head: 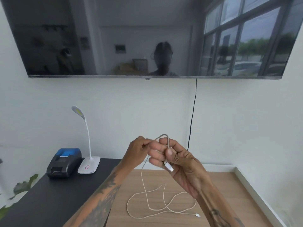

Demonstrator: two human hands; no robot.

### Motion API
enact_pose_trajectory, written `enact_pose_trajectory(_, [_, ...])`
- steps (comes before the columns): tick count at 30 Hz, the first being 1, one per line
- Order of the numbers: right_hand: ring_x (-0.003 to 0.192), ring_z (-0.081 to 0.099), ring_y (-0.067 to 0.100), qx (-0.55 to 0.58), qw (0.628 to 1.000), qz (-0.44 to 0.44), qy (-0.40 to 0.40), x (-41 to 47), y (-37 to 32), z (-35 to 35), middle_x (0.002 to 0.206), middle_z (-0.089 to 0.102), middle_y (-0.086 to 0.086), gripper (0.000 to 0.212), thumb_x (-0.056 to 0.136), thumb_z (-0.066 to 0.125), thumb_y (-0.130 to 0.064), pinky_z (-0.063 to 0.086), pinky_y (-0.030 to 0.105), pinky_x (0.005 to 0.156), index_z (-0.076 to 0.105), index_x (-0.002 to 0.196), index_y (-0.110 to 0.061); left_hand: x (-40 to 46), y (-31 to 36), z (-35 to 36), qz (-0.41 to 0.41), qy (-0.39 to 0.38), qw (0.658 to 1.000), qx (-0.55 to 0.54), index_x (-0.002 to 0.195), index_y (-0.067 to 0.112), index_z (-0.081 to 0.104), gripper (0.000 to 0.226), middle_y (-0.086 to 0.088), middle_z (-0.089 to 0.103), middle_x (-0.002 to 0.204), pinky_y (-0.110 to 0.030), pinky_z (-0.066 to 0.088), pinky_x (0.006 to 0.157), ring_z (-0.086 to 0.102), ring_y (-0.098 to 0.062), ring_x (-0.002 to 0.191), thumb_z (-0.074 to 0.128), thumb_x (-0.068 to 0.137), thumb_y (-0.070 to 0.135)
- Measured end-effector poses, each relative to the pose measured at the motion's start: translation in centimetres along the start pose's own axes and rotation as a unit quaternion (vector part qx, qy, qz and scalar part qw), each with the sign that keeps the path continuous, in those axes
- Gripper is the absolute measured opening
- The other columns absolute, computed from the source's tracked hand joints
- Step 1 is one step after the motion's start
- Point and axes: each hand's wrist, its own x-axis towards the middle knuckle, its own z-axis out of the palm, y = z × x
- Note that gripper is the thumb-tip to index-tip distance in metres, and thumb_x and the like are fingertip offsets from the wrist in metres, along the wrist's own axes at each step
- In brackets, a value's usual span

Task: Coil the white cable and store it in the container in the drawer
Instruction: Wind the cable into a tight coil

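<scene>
The white cable (pixel 144 182) hangs from my hands down to the wooden surface (pixel 221 185), where the rest lies in loose loops. Its far plug rests near the front at the lower right. My right hand (pixel 177 159) is raised, palm towards me, with one white plug pinned under the thumb and a small loop standing above the fingers. My left hand (pixel 139 148) pinches the cable just to the left of that loop. No drawer or container is in view.
A black counter (pixel 49 202) lies to the left with a black and blue printer (pixel 64 163) and a white desk lamp (pixel 88 164). A wall-mounted television (pixel 147 38) hangs above, a black cord (pixel 192 115) runs down the wall, and plant leaves (pixel 23 185) show at the left.
</scene>
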Motion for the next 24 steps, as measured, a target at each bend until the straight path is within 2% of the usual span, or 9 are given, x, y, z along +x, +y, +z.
enact_pose_trajectory(2, [0.118, 0.066, 0.035, 0.004, 0.999, -0.048, 0.009, 1.8, -0.6, -0.3, 0.128, 0.067, 0.023, 0.026, 0.093, 0.054, 0.0, 0.053, 0.046, 0.102, 0.069, 0.114, -0.003, -0.7, -0.2, 0.3, 0.03, -0.029, 0.999, 0.005, 0.099, 0.013, 0.076, 0.022, -0.003, 0.071, 0.096, -0.024, 0.053, 0.08, 0.067, -0.014, 0.092, 0.061, 0.098, 0.029])
enact_pose_trajectory(4, [0.126, 0.061, 0.034, 0.001, 0.993, -0.11, 0.036, 4.2, -1.6, -0.8, 0.135, 0.063, 0.019, 0.025, 0.101, 0.044, 0.002, 0.05, 0.044, 0.106, 0.065, 0.115, -0.003, -1.9, -0.1, 0.4, 0.058, -0.052, 0.997, -0.007, 0.096, 0.023, 0.078, 0.019, 0.004, 0.074, 0.1, -0.013, 0.049, 0.077, 0.066, -0.001, 0.093, 0.061, 0.098, 0.032])
enact_pose_trajectory(8, [0.133, 0.054, 0.026, -0.071, 0.966, -0.173, 0.177, 8.7, -3.4, -3.2, 0.139, 0.06, 0.011, 0.028, 0.106, 0.039, -0.002, 0.037, 0.043, 0.116, 0.058, 0.126, -0.001, -2.7, 0.6, -0.2, 0.058, -0.053, 0.995, -0.061, 0.093, 0.014, 0.076, 0.02, -0.003, 0.074, 0.075, -0.025, 0.054, 0.071, 0.07, -0.009, 0.069, 0.057, 0.101, 0.018])
enact_pose_trajectory(10, [0.134, 0.053, 0.019, -0.14, 0.946, -0.167, 0.24, 9.5, -3.0, -4.4, 0.14, 0.06, 0.004, 0.032, 0.105, 0.045, -0.004, 0.035, 0.04, 0.118, 0.057, 0.135, -0.004, -2.8, 1.4, -0.8, 0.056, -0.051, 0.995, -0.067, 0.091, 0.017, 0.076, 0.02, 0.003, 0.068, 0.068, -0.024, 0.052, 0.066, 0.064, -0.009, 0.058, 0.058, 0.1, 0.022])
enact_pose_trajectory(12, [0.133, 0.053, 0.01, -0.287, 0.908, -0.156, 0.263, 9.3, -2.2, -5.1, 0.136, 0.063, -0.003, 0.033, 0.103, 0.05, -0.006, 0.036, 0.035, 0.118, 0.059, 0.136, -0.007, -2.9, 2.2, -1.3, 0.063, -0.045, 0.996, -0.051, 0.089, 0.02, 0.076, 0.02, 0.013, 0.064, 0.061, -0.015, 0.048, 0.059, 0.057, -0.001, 0.053, 0.06, 0.098, 0.026])
enact_pose_trajectory(14, [0.128, 0.054, 0.003, -0.455, 0.853, -0.113, 0.228, 8.5, -1.1, -5.9, 0.133, 0.067, -0.002, 0.031, 0.102, 0.052, -0.004, 0.037, 0.03, 0.117, 0.063, 0.132, -0.006, -3.0, 2.7, -1.9, 0.088, -0.022, 0.995, -0.029, 0.088, 0.021, 0.076, 0.019, 0.019, 0.062, 0.059, -0.011, 0.042, 0.057, 0.053, 0.001, 0.055, 0.061, 0.098, 0.025])
enact_pose_trajectory(16, [0.123, 0.057, 0.001, -0.539, 0.824, -0.027, 0.172, 7.4, -0.4, -6.5, 0.127, 0.07, 0.001, 0.03, 0.102, 0.05, 0.0, 0.038, 0.028, 0.115, 0.066, 0.128, -0.003, -3.0, 2.8, -2.8, 0.114, 0.011, 0.993, -0.003, 0.09, 0.018, 0.078, 0.018, 0.013, 0.065, 0.066, -0.01, 0.04, 0.058, 0.053, 0.0, 0.059, 0.062, 0.097, 0.02])
enact_pose_trajectory(20, [0.123, 0.064, 0.022, -0.509, 0.851, 0.106, 0.075, 4.7, 0.0, -6.4, 0.124, 0.071, 0.012, 0.029, 0.103, 0.048, -0.002, 0.049, 0.031, 0.105, 0.066, 0.127, -0.002, -2.6, 2.0, -4.9, 0.141, 0.035, 0.989, 0.025, 0.092, 0.012, 0.079, 0.015, 0.006, 0.067, 0.077, -0.008, 0.041, 0.062, 0.057, 0.001, 0.069, 0.064, 0.096, 0.012])
enact_pose_trajectory(24, [0.11, 0.068, 0.03, -0.341, 0.924, 0.171, 0.009, 3.5, -0.1, -4.7, 0.118, 0.07, 0.023, 0.031, 0.104, 0.048, -0.007, 0.056, 0.031, 0.092, 0.059, 0.13, 0.004, -1.8, 2.1, -5.6, 0.154, 0.042, 0.987, 0.021, 0.087, 0.014, 0.078, 0.014, 0.012, 0.068, 0.076, -0.009, 0.044, 0.065, 0.062, -0.004, 0.071, 0.067, 0.093, 0.007])
